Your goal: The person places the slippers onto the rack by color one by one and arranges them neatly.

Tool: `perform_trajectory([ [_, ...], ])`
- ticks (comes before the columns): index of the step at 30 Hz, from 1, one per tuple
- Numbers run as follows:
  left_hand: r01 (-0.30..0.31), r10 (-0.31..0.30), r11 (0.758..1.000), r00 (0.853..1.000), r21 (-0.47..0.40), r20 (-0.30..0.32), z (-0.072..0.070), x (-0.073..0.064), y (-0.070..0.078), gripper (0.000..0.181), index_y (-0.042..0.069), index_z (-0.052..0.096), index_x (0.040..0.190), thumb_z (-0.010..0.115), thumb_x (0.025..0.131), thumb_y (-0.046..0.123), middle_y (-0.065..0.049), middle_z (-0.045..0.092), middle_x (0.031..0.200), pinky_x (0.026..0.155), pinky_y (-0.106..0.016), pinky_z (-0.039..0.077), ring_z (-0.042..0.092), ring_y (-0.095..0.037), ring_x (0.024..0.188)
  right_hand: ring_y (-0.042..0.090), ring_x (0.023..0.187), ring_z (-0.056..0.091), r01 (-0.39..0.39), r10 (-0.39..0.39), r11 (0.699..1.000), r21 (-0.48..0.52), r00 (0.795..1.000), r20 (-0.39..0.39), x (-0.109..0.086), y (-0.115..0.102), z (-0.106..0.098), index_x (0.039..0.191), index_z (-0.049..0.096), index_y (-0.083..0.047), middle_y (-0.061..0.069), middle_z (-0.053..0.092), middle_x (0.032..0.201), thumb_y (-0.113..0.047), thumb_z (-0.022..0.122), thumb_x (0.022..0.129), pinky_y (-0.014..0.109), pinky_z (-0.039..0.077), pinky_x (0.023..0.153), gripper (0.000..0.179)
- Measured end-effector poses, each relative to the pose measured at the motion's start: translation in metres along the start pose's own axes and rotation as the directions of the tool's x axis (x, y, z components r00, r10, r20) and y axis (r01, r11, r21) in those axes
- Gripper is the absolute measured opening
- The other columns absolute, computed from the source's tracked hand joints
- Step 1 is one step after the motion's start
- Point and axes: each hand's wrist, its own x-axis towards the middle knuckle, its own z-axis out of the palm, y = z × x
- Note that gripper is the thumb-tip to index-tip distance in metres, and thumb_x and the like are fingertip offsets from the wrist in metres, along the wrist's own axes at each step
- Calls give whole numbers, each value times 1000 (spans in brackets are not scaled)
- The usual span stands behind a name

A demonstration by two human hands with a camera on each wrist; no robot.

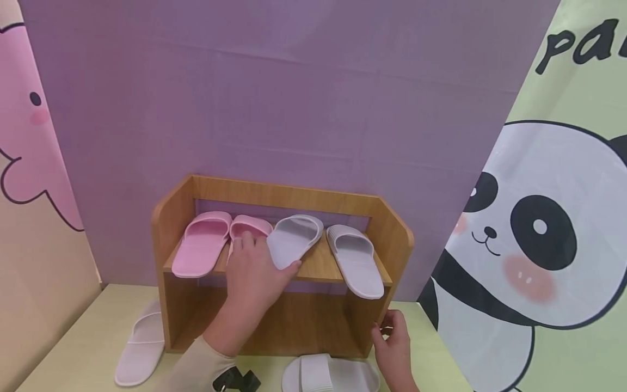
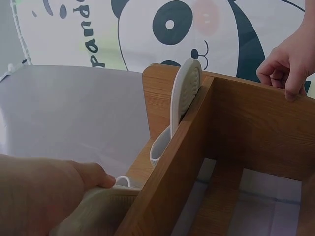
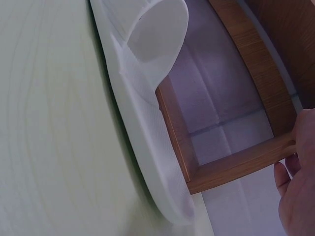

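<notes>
A wooden shoe rack [image 1: 294, 193] stands on the table. My left hand [image 1: 254, 275] grips a pale grey slipper [image 1: 289, 242] on its upper shelf, the thumb along the slipper's right edge; in the left wrist view the thumb lies on the slipper's sole [image 2: 106, 209]. Left of it are two pink slippers [image 1: 201, 247], one partly hidden behind my left fingers. Another pale grey slipper [image 1: 357, 261] rests at the shelf's right end, its sole's end jutting past the front edge. With thumb and curled fingers, my right hand [image 1: 395, 348] holds the front edge of the rack's right side panel [image 3: 246, 164].
A white slipper [image 1: 338, 375] lies on the table in front of the rack. To the rack's left, a pale pink slipper [image 1: 142, 348] lies partly behind the side panel. A purple backdrop [image 1: 294, 109] hangs behind, with a panda picture [image 1: 543, 234] on the right.
</notes>
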Motion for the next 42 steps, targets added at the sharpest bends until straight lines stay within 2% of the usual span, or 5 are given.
perform_trajectory([
  [12,-1,2,1000,996,-17,85,2,-3,5,92,-9,64,132,94,79,59,-24,57,121,88,-48,58,55,-40,116,19,108,59,-22,22,1000,-9,999,24,0,0,-1,128,55,-6,9,63,118,4,66,103,32,57,94,30],
  [19,-36,39,999,989,-25,141,-4,-7,4,93,-12,64,131,96,78,57,-24,57,118,91,-50,57,56,-42,114,18,109,59,-31,32,999,-21,999,25,1,-2,-2,129,54,-6,9,62,119,4,66,103,30,56,94,30],
  [28,-83,92,994,983,-65,157,-11,-11,5,87,-11,67,126,98,77,54,-24,58,116,89,-50,57,56,-40,111,22,112,61,-36,36,999,-18,999,34,-2,-4,-2,132,53,-7,10,63,123,2,66,104,24,54,95,31],
  [37,-78,101,991,970,-109,221,-17,-14,6,89,-9,68,132,99,77,53,-21,63,113,87,-49,57,59,-37,107,21,111,60,-42,43,999,-16,998,37,0,-4,-2,132,54,-6,10,62,121,2,67,104,22,53,94,32],
  [42,-72,105,988,960,-136,259,-20,-17,9,84,-8,68,129,99,78,52,-19,64,110,88,-51,57,61,-36,104,22,113,60,-49,49,999,-8,998,46,0,-4,-2,132,53,-6,10,62,123,2,66,105,32,57,98,31],
])
